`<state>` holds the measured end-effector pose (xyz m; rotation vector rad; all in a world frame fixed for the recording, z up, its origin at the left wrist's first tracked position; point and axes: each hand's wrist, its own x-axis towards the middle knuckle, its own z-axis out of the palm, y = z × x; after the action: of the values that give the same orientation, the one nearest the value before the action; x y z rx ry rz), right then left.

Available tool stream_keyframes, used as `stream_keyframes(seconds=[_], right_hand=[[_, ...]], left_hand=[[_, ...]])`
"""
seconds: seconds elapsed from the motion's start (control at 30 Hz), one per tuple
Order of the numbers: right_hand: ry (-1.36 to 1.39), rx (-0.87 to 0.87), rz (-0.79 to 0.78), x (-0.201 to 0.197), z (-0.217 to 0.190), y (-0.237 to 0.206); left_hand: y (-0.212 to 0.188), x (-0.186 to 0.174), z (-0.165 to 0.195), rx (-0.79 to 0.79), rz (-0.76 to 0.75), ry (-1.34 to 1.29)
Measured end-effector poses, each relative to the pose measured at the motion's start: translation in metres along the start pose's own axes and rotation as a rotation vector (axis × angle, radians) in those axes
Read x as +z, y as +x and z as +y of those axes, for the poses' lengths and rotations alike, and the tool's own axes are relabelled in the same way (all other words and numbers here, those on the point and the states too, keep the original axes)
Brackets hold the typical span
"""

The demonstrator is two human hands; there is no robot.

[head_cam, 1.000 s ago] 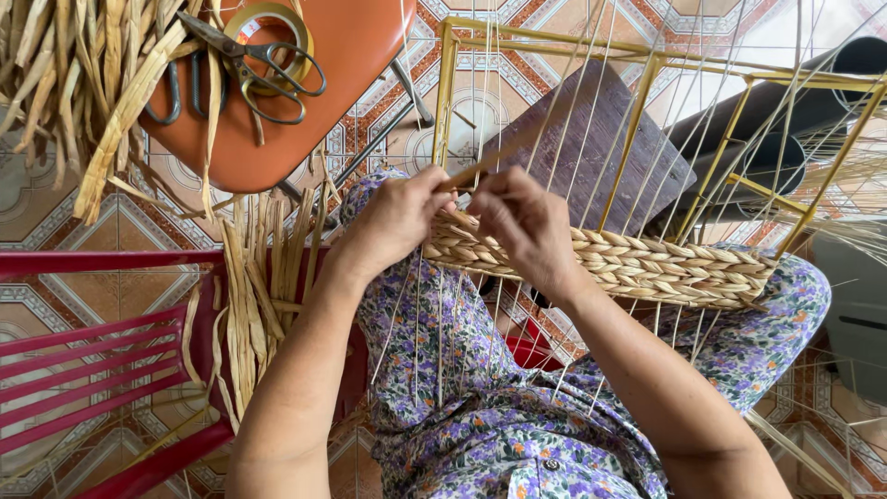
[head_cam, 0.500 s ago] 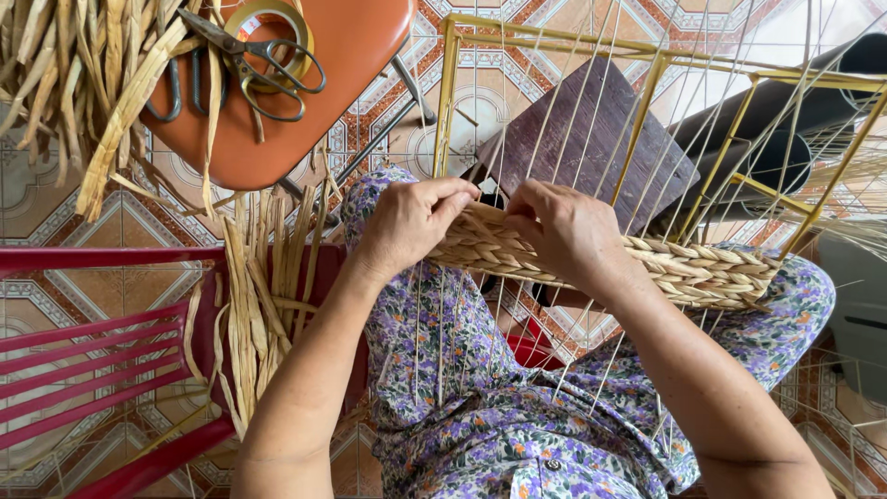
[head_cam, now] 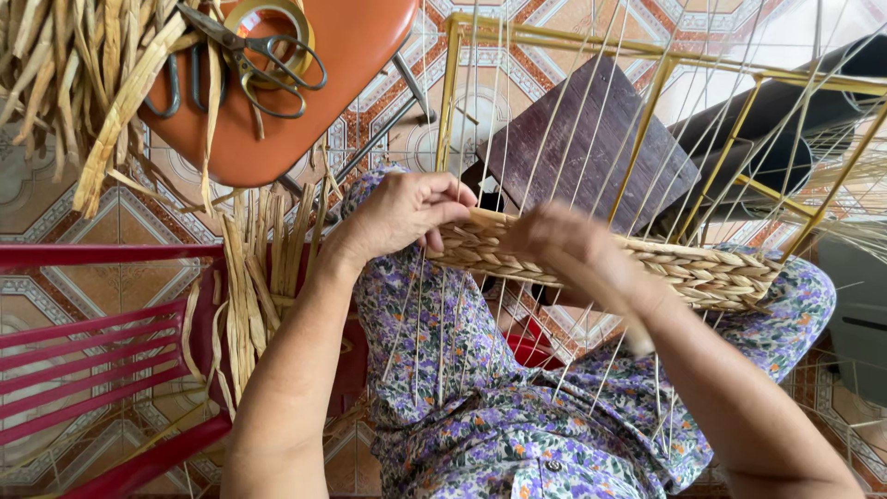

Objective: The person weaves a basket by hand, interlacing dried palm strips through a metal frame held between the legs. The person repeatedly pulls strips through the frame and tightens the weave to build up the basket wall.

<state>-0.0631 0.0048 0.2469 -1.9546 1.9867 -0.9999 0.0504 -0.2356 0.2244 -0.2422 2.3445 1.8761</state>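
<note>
— Now, where is the woven band (head_cam: 647, 268) found?

— It is stretched across the lap, held up on the thin upright strands (head_cam: 554, 120) of the yellow wire frame (head_cam: 450, 92). Its long axis is laid from the left hand towards the far right corner of the frame, dipping slightly that way.

— And how are the hands placed on it?

— The left hand (head_cam: 402, 214) is closed on the band's near end, fingers curled over the top edge and a strand pinched there. The right hand (head_cam: 564, 245) is set just beside it, a little further along the band, and is blurred; whether anything is gripped by it cannot be told. The unwoven end is reached more closely by the left hand.

— What is seen around them?

— A bundle of dried straw strips (head_cam: 259, 277) is propped to the left of the knee, against a red slatted bench (head_cam: 102, 360). Beyond that, scissors (head_cam: 263, 55) and a roll of tape (head_cam: 268, 18) are laid on an orange stool (head_cam: 360, 55), with more loose straw (head_cam: 65, 83) heaped at the top left. A dark wooden board (head_cam: 591, 139) is seen behind the frame.
</note>
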Motion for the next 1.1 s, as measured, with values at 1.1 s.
stream_keyframes(seconds=[1.1], right_hand=[[-0.507,0.733,-0.203,-0.007,0.004,-0.013]], left_hand=[[0.019,0.012,0.018,-0.130,-0.024,0.156]])
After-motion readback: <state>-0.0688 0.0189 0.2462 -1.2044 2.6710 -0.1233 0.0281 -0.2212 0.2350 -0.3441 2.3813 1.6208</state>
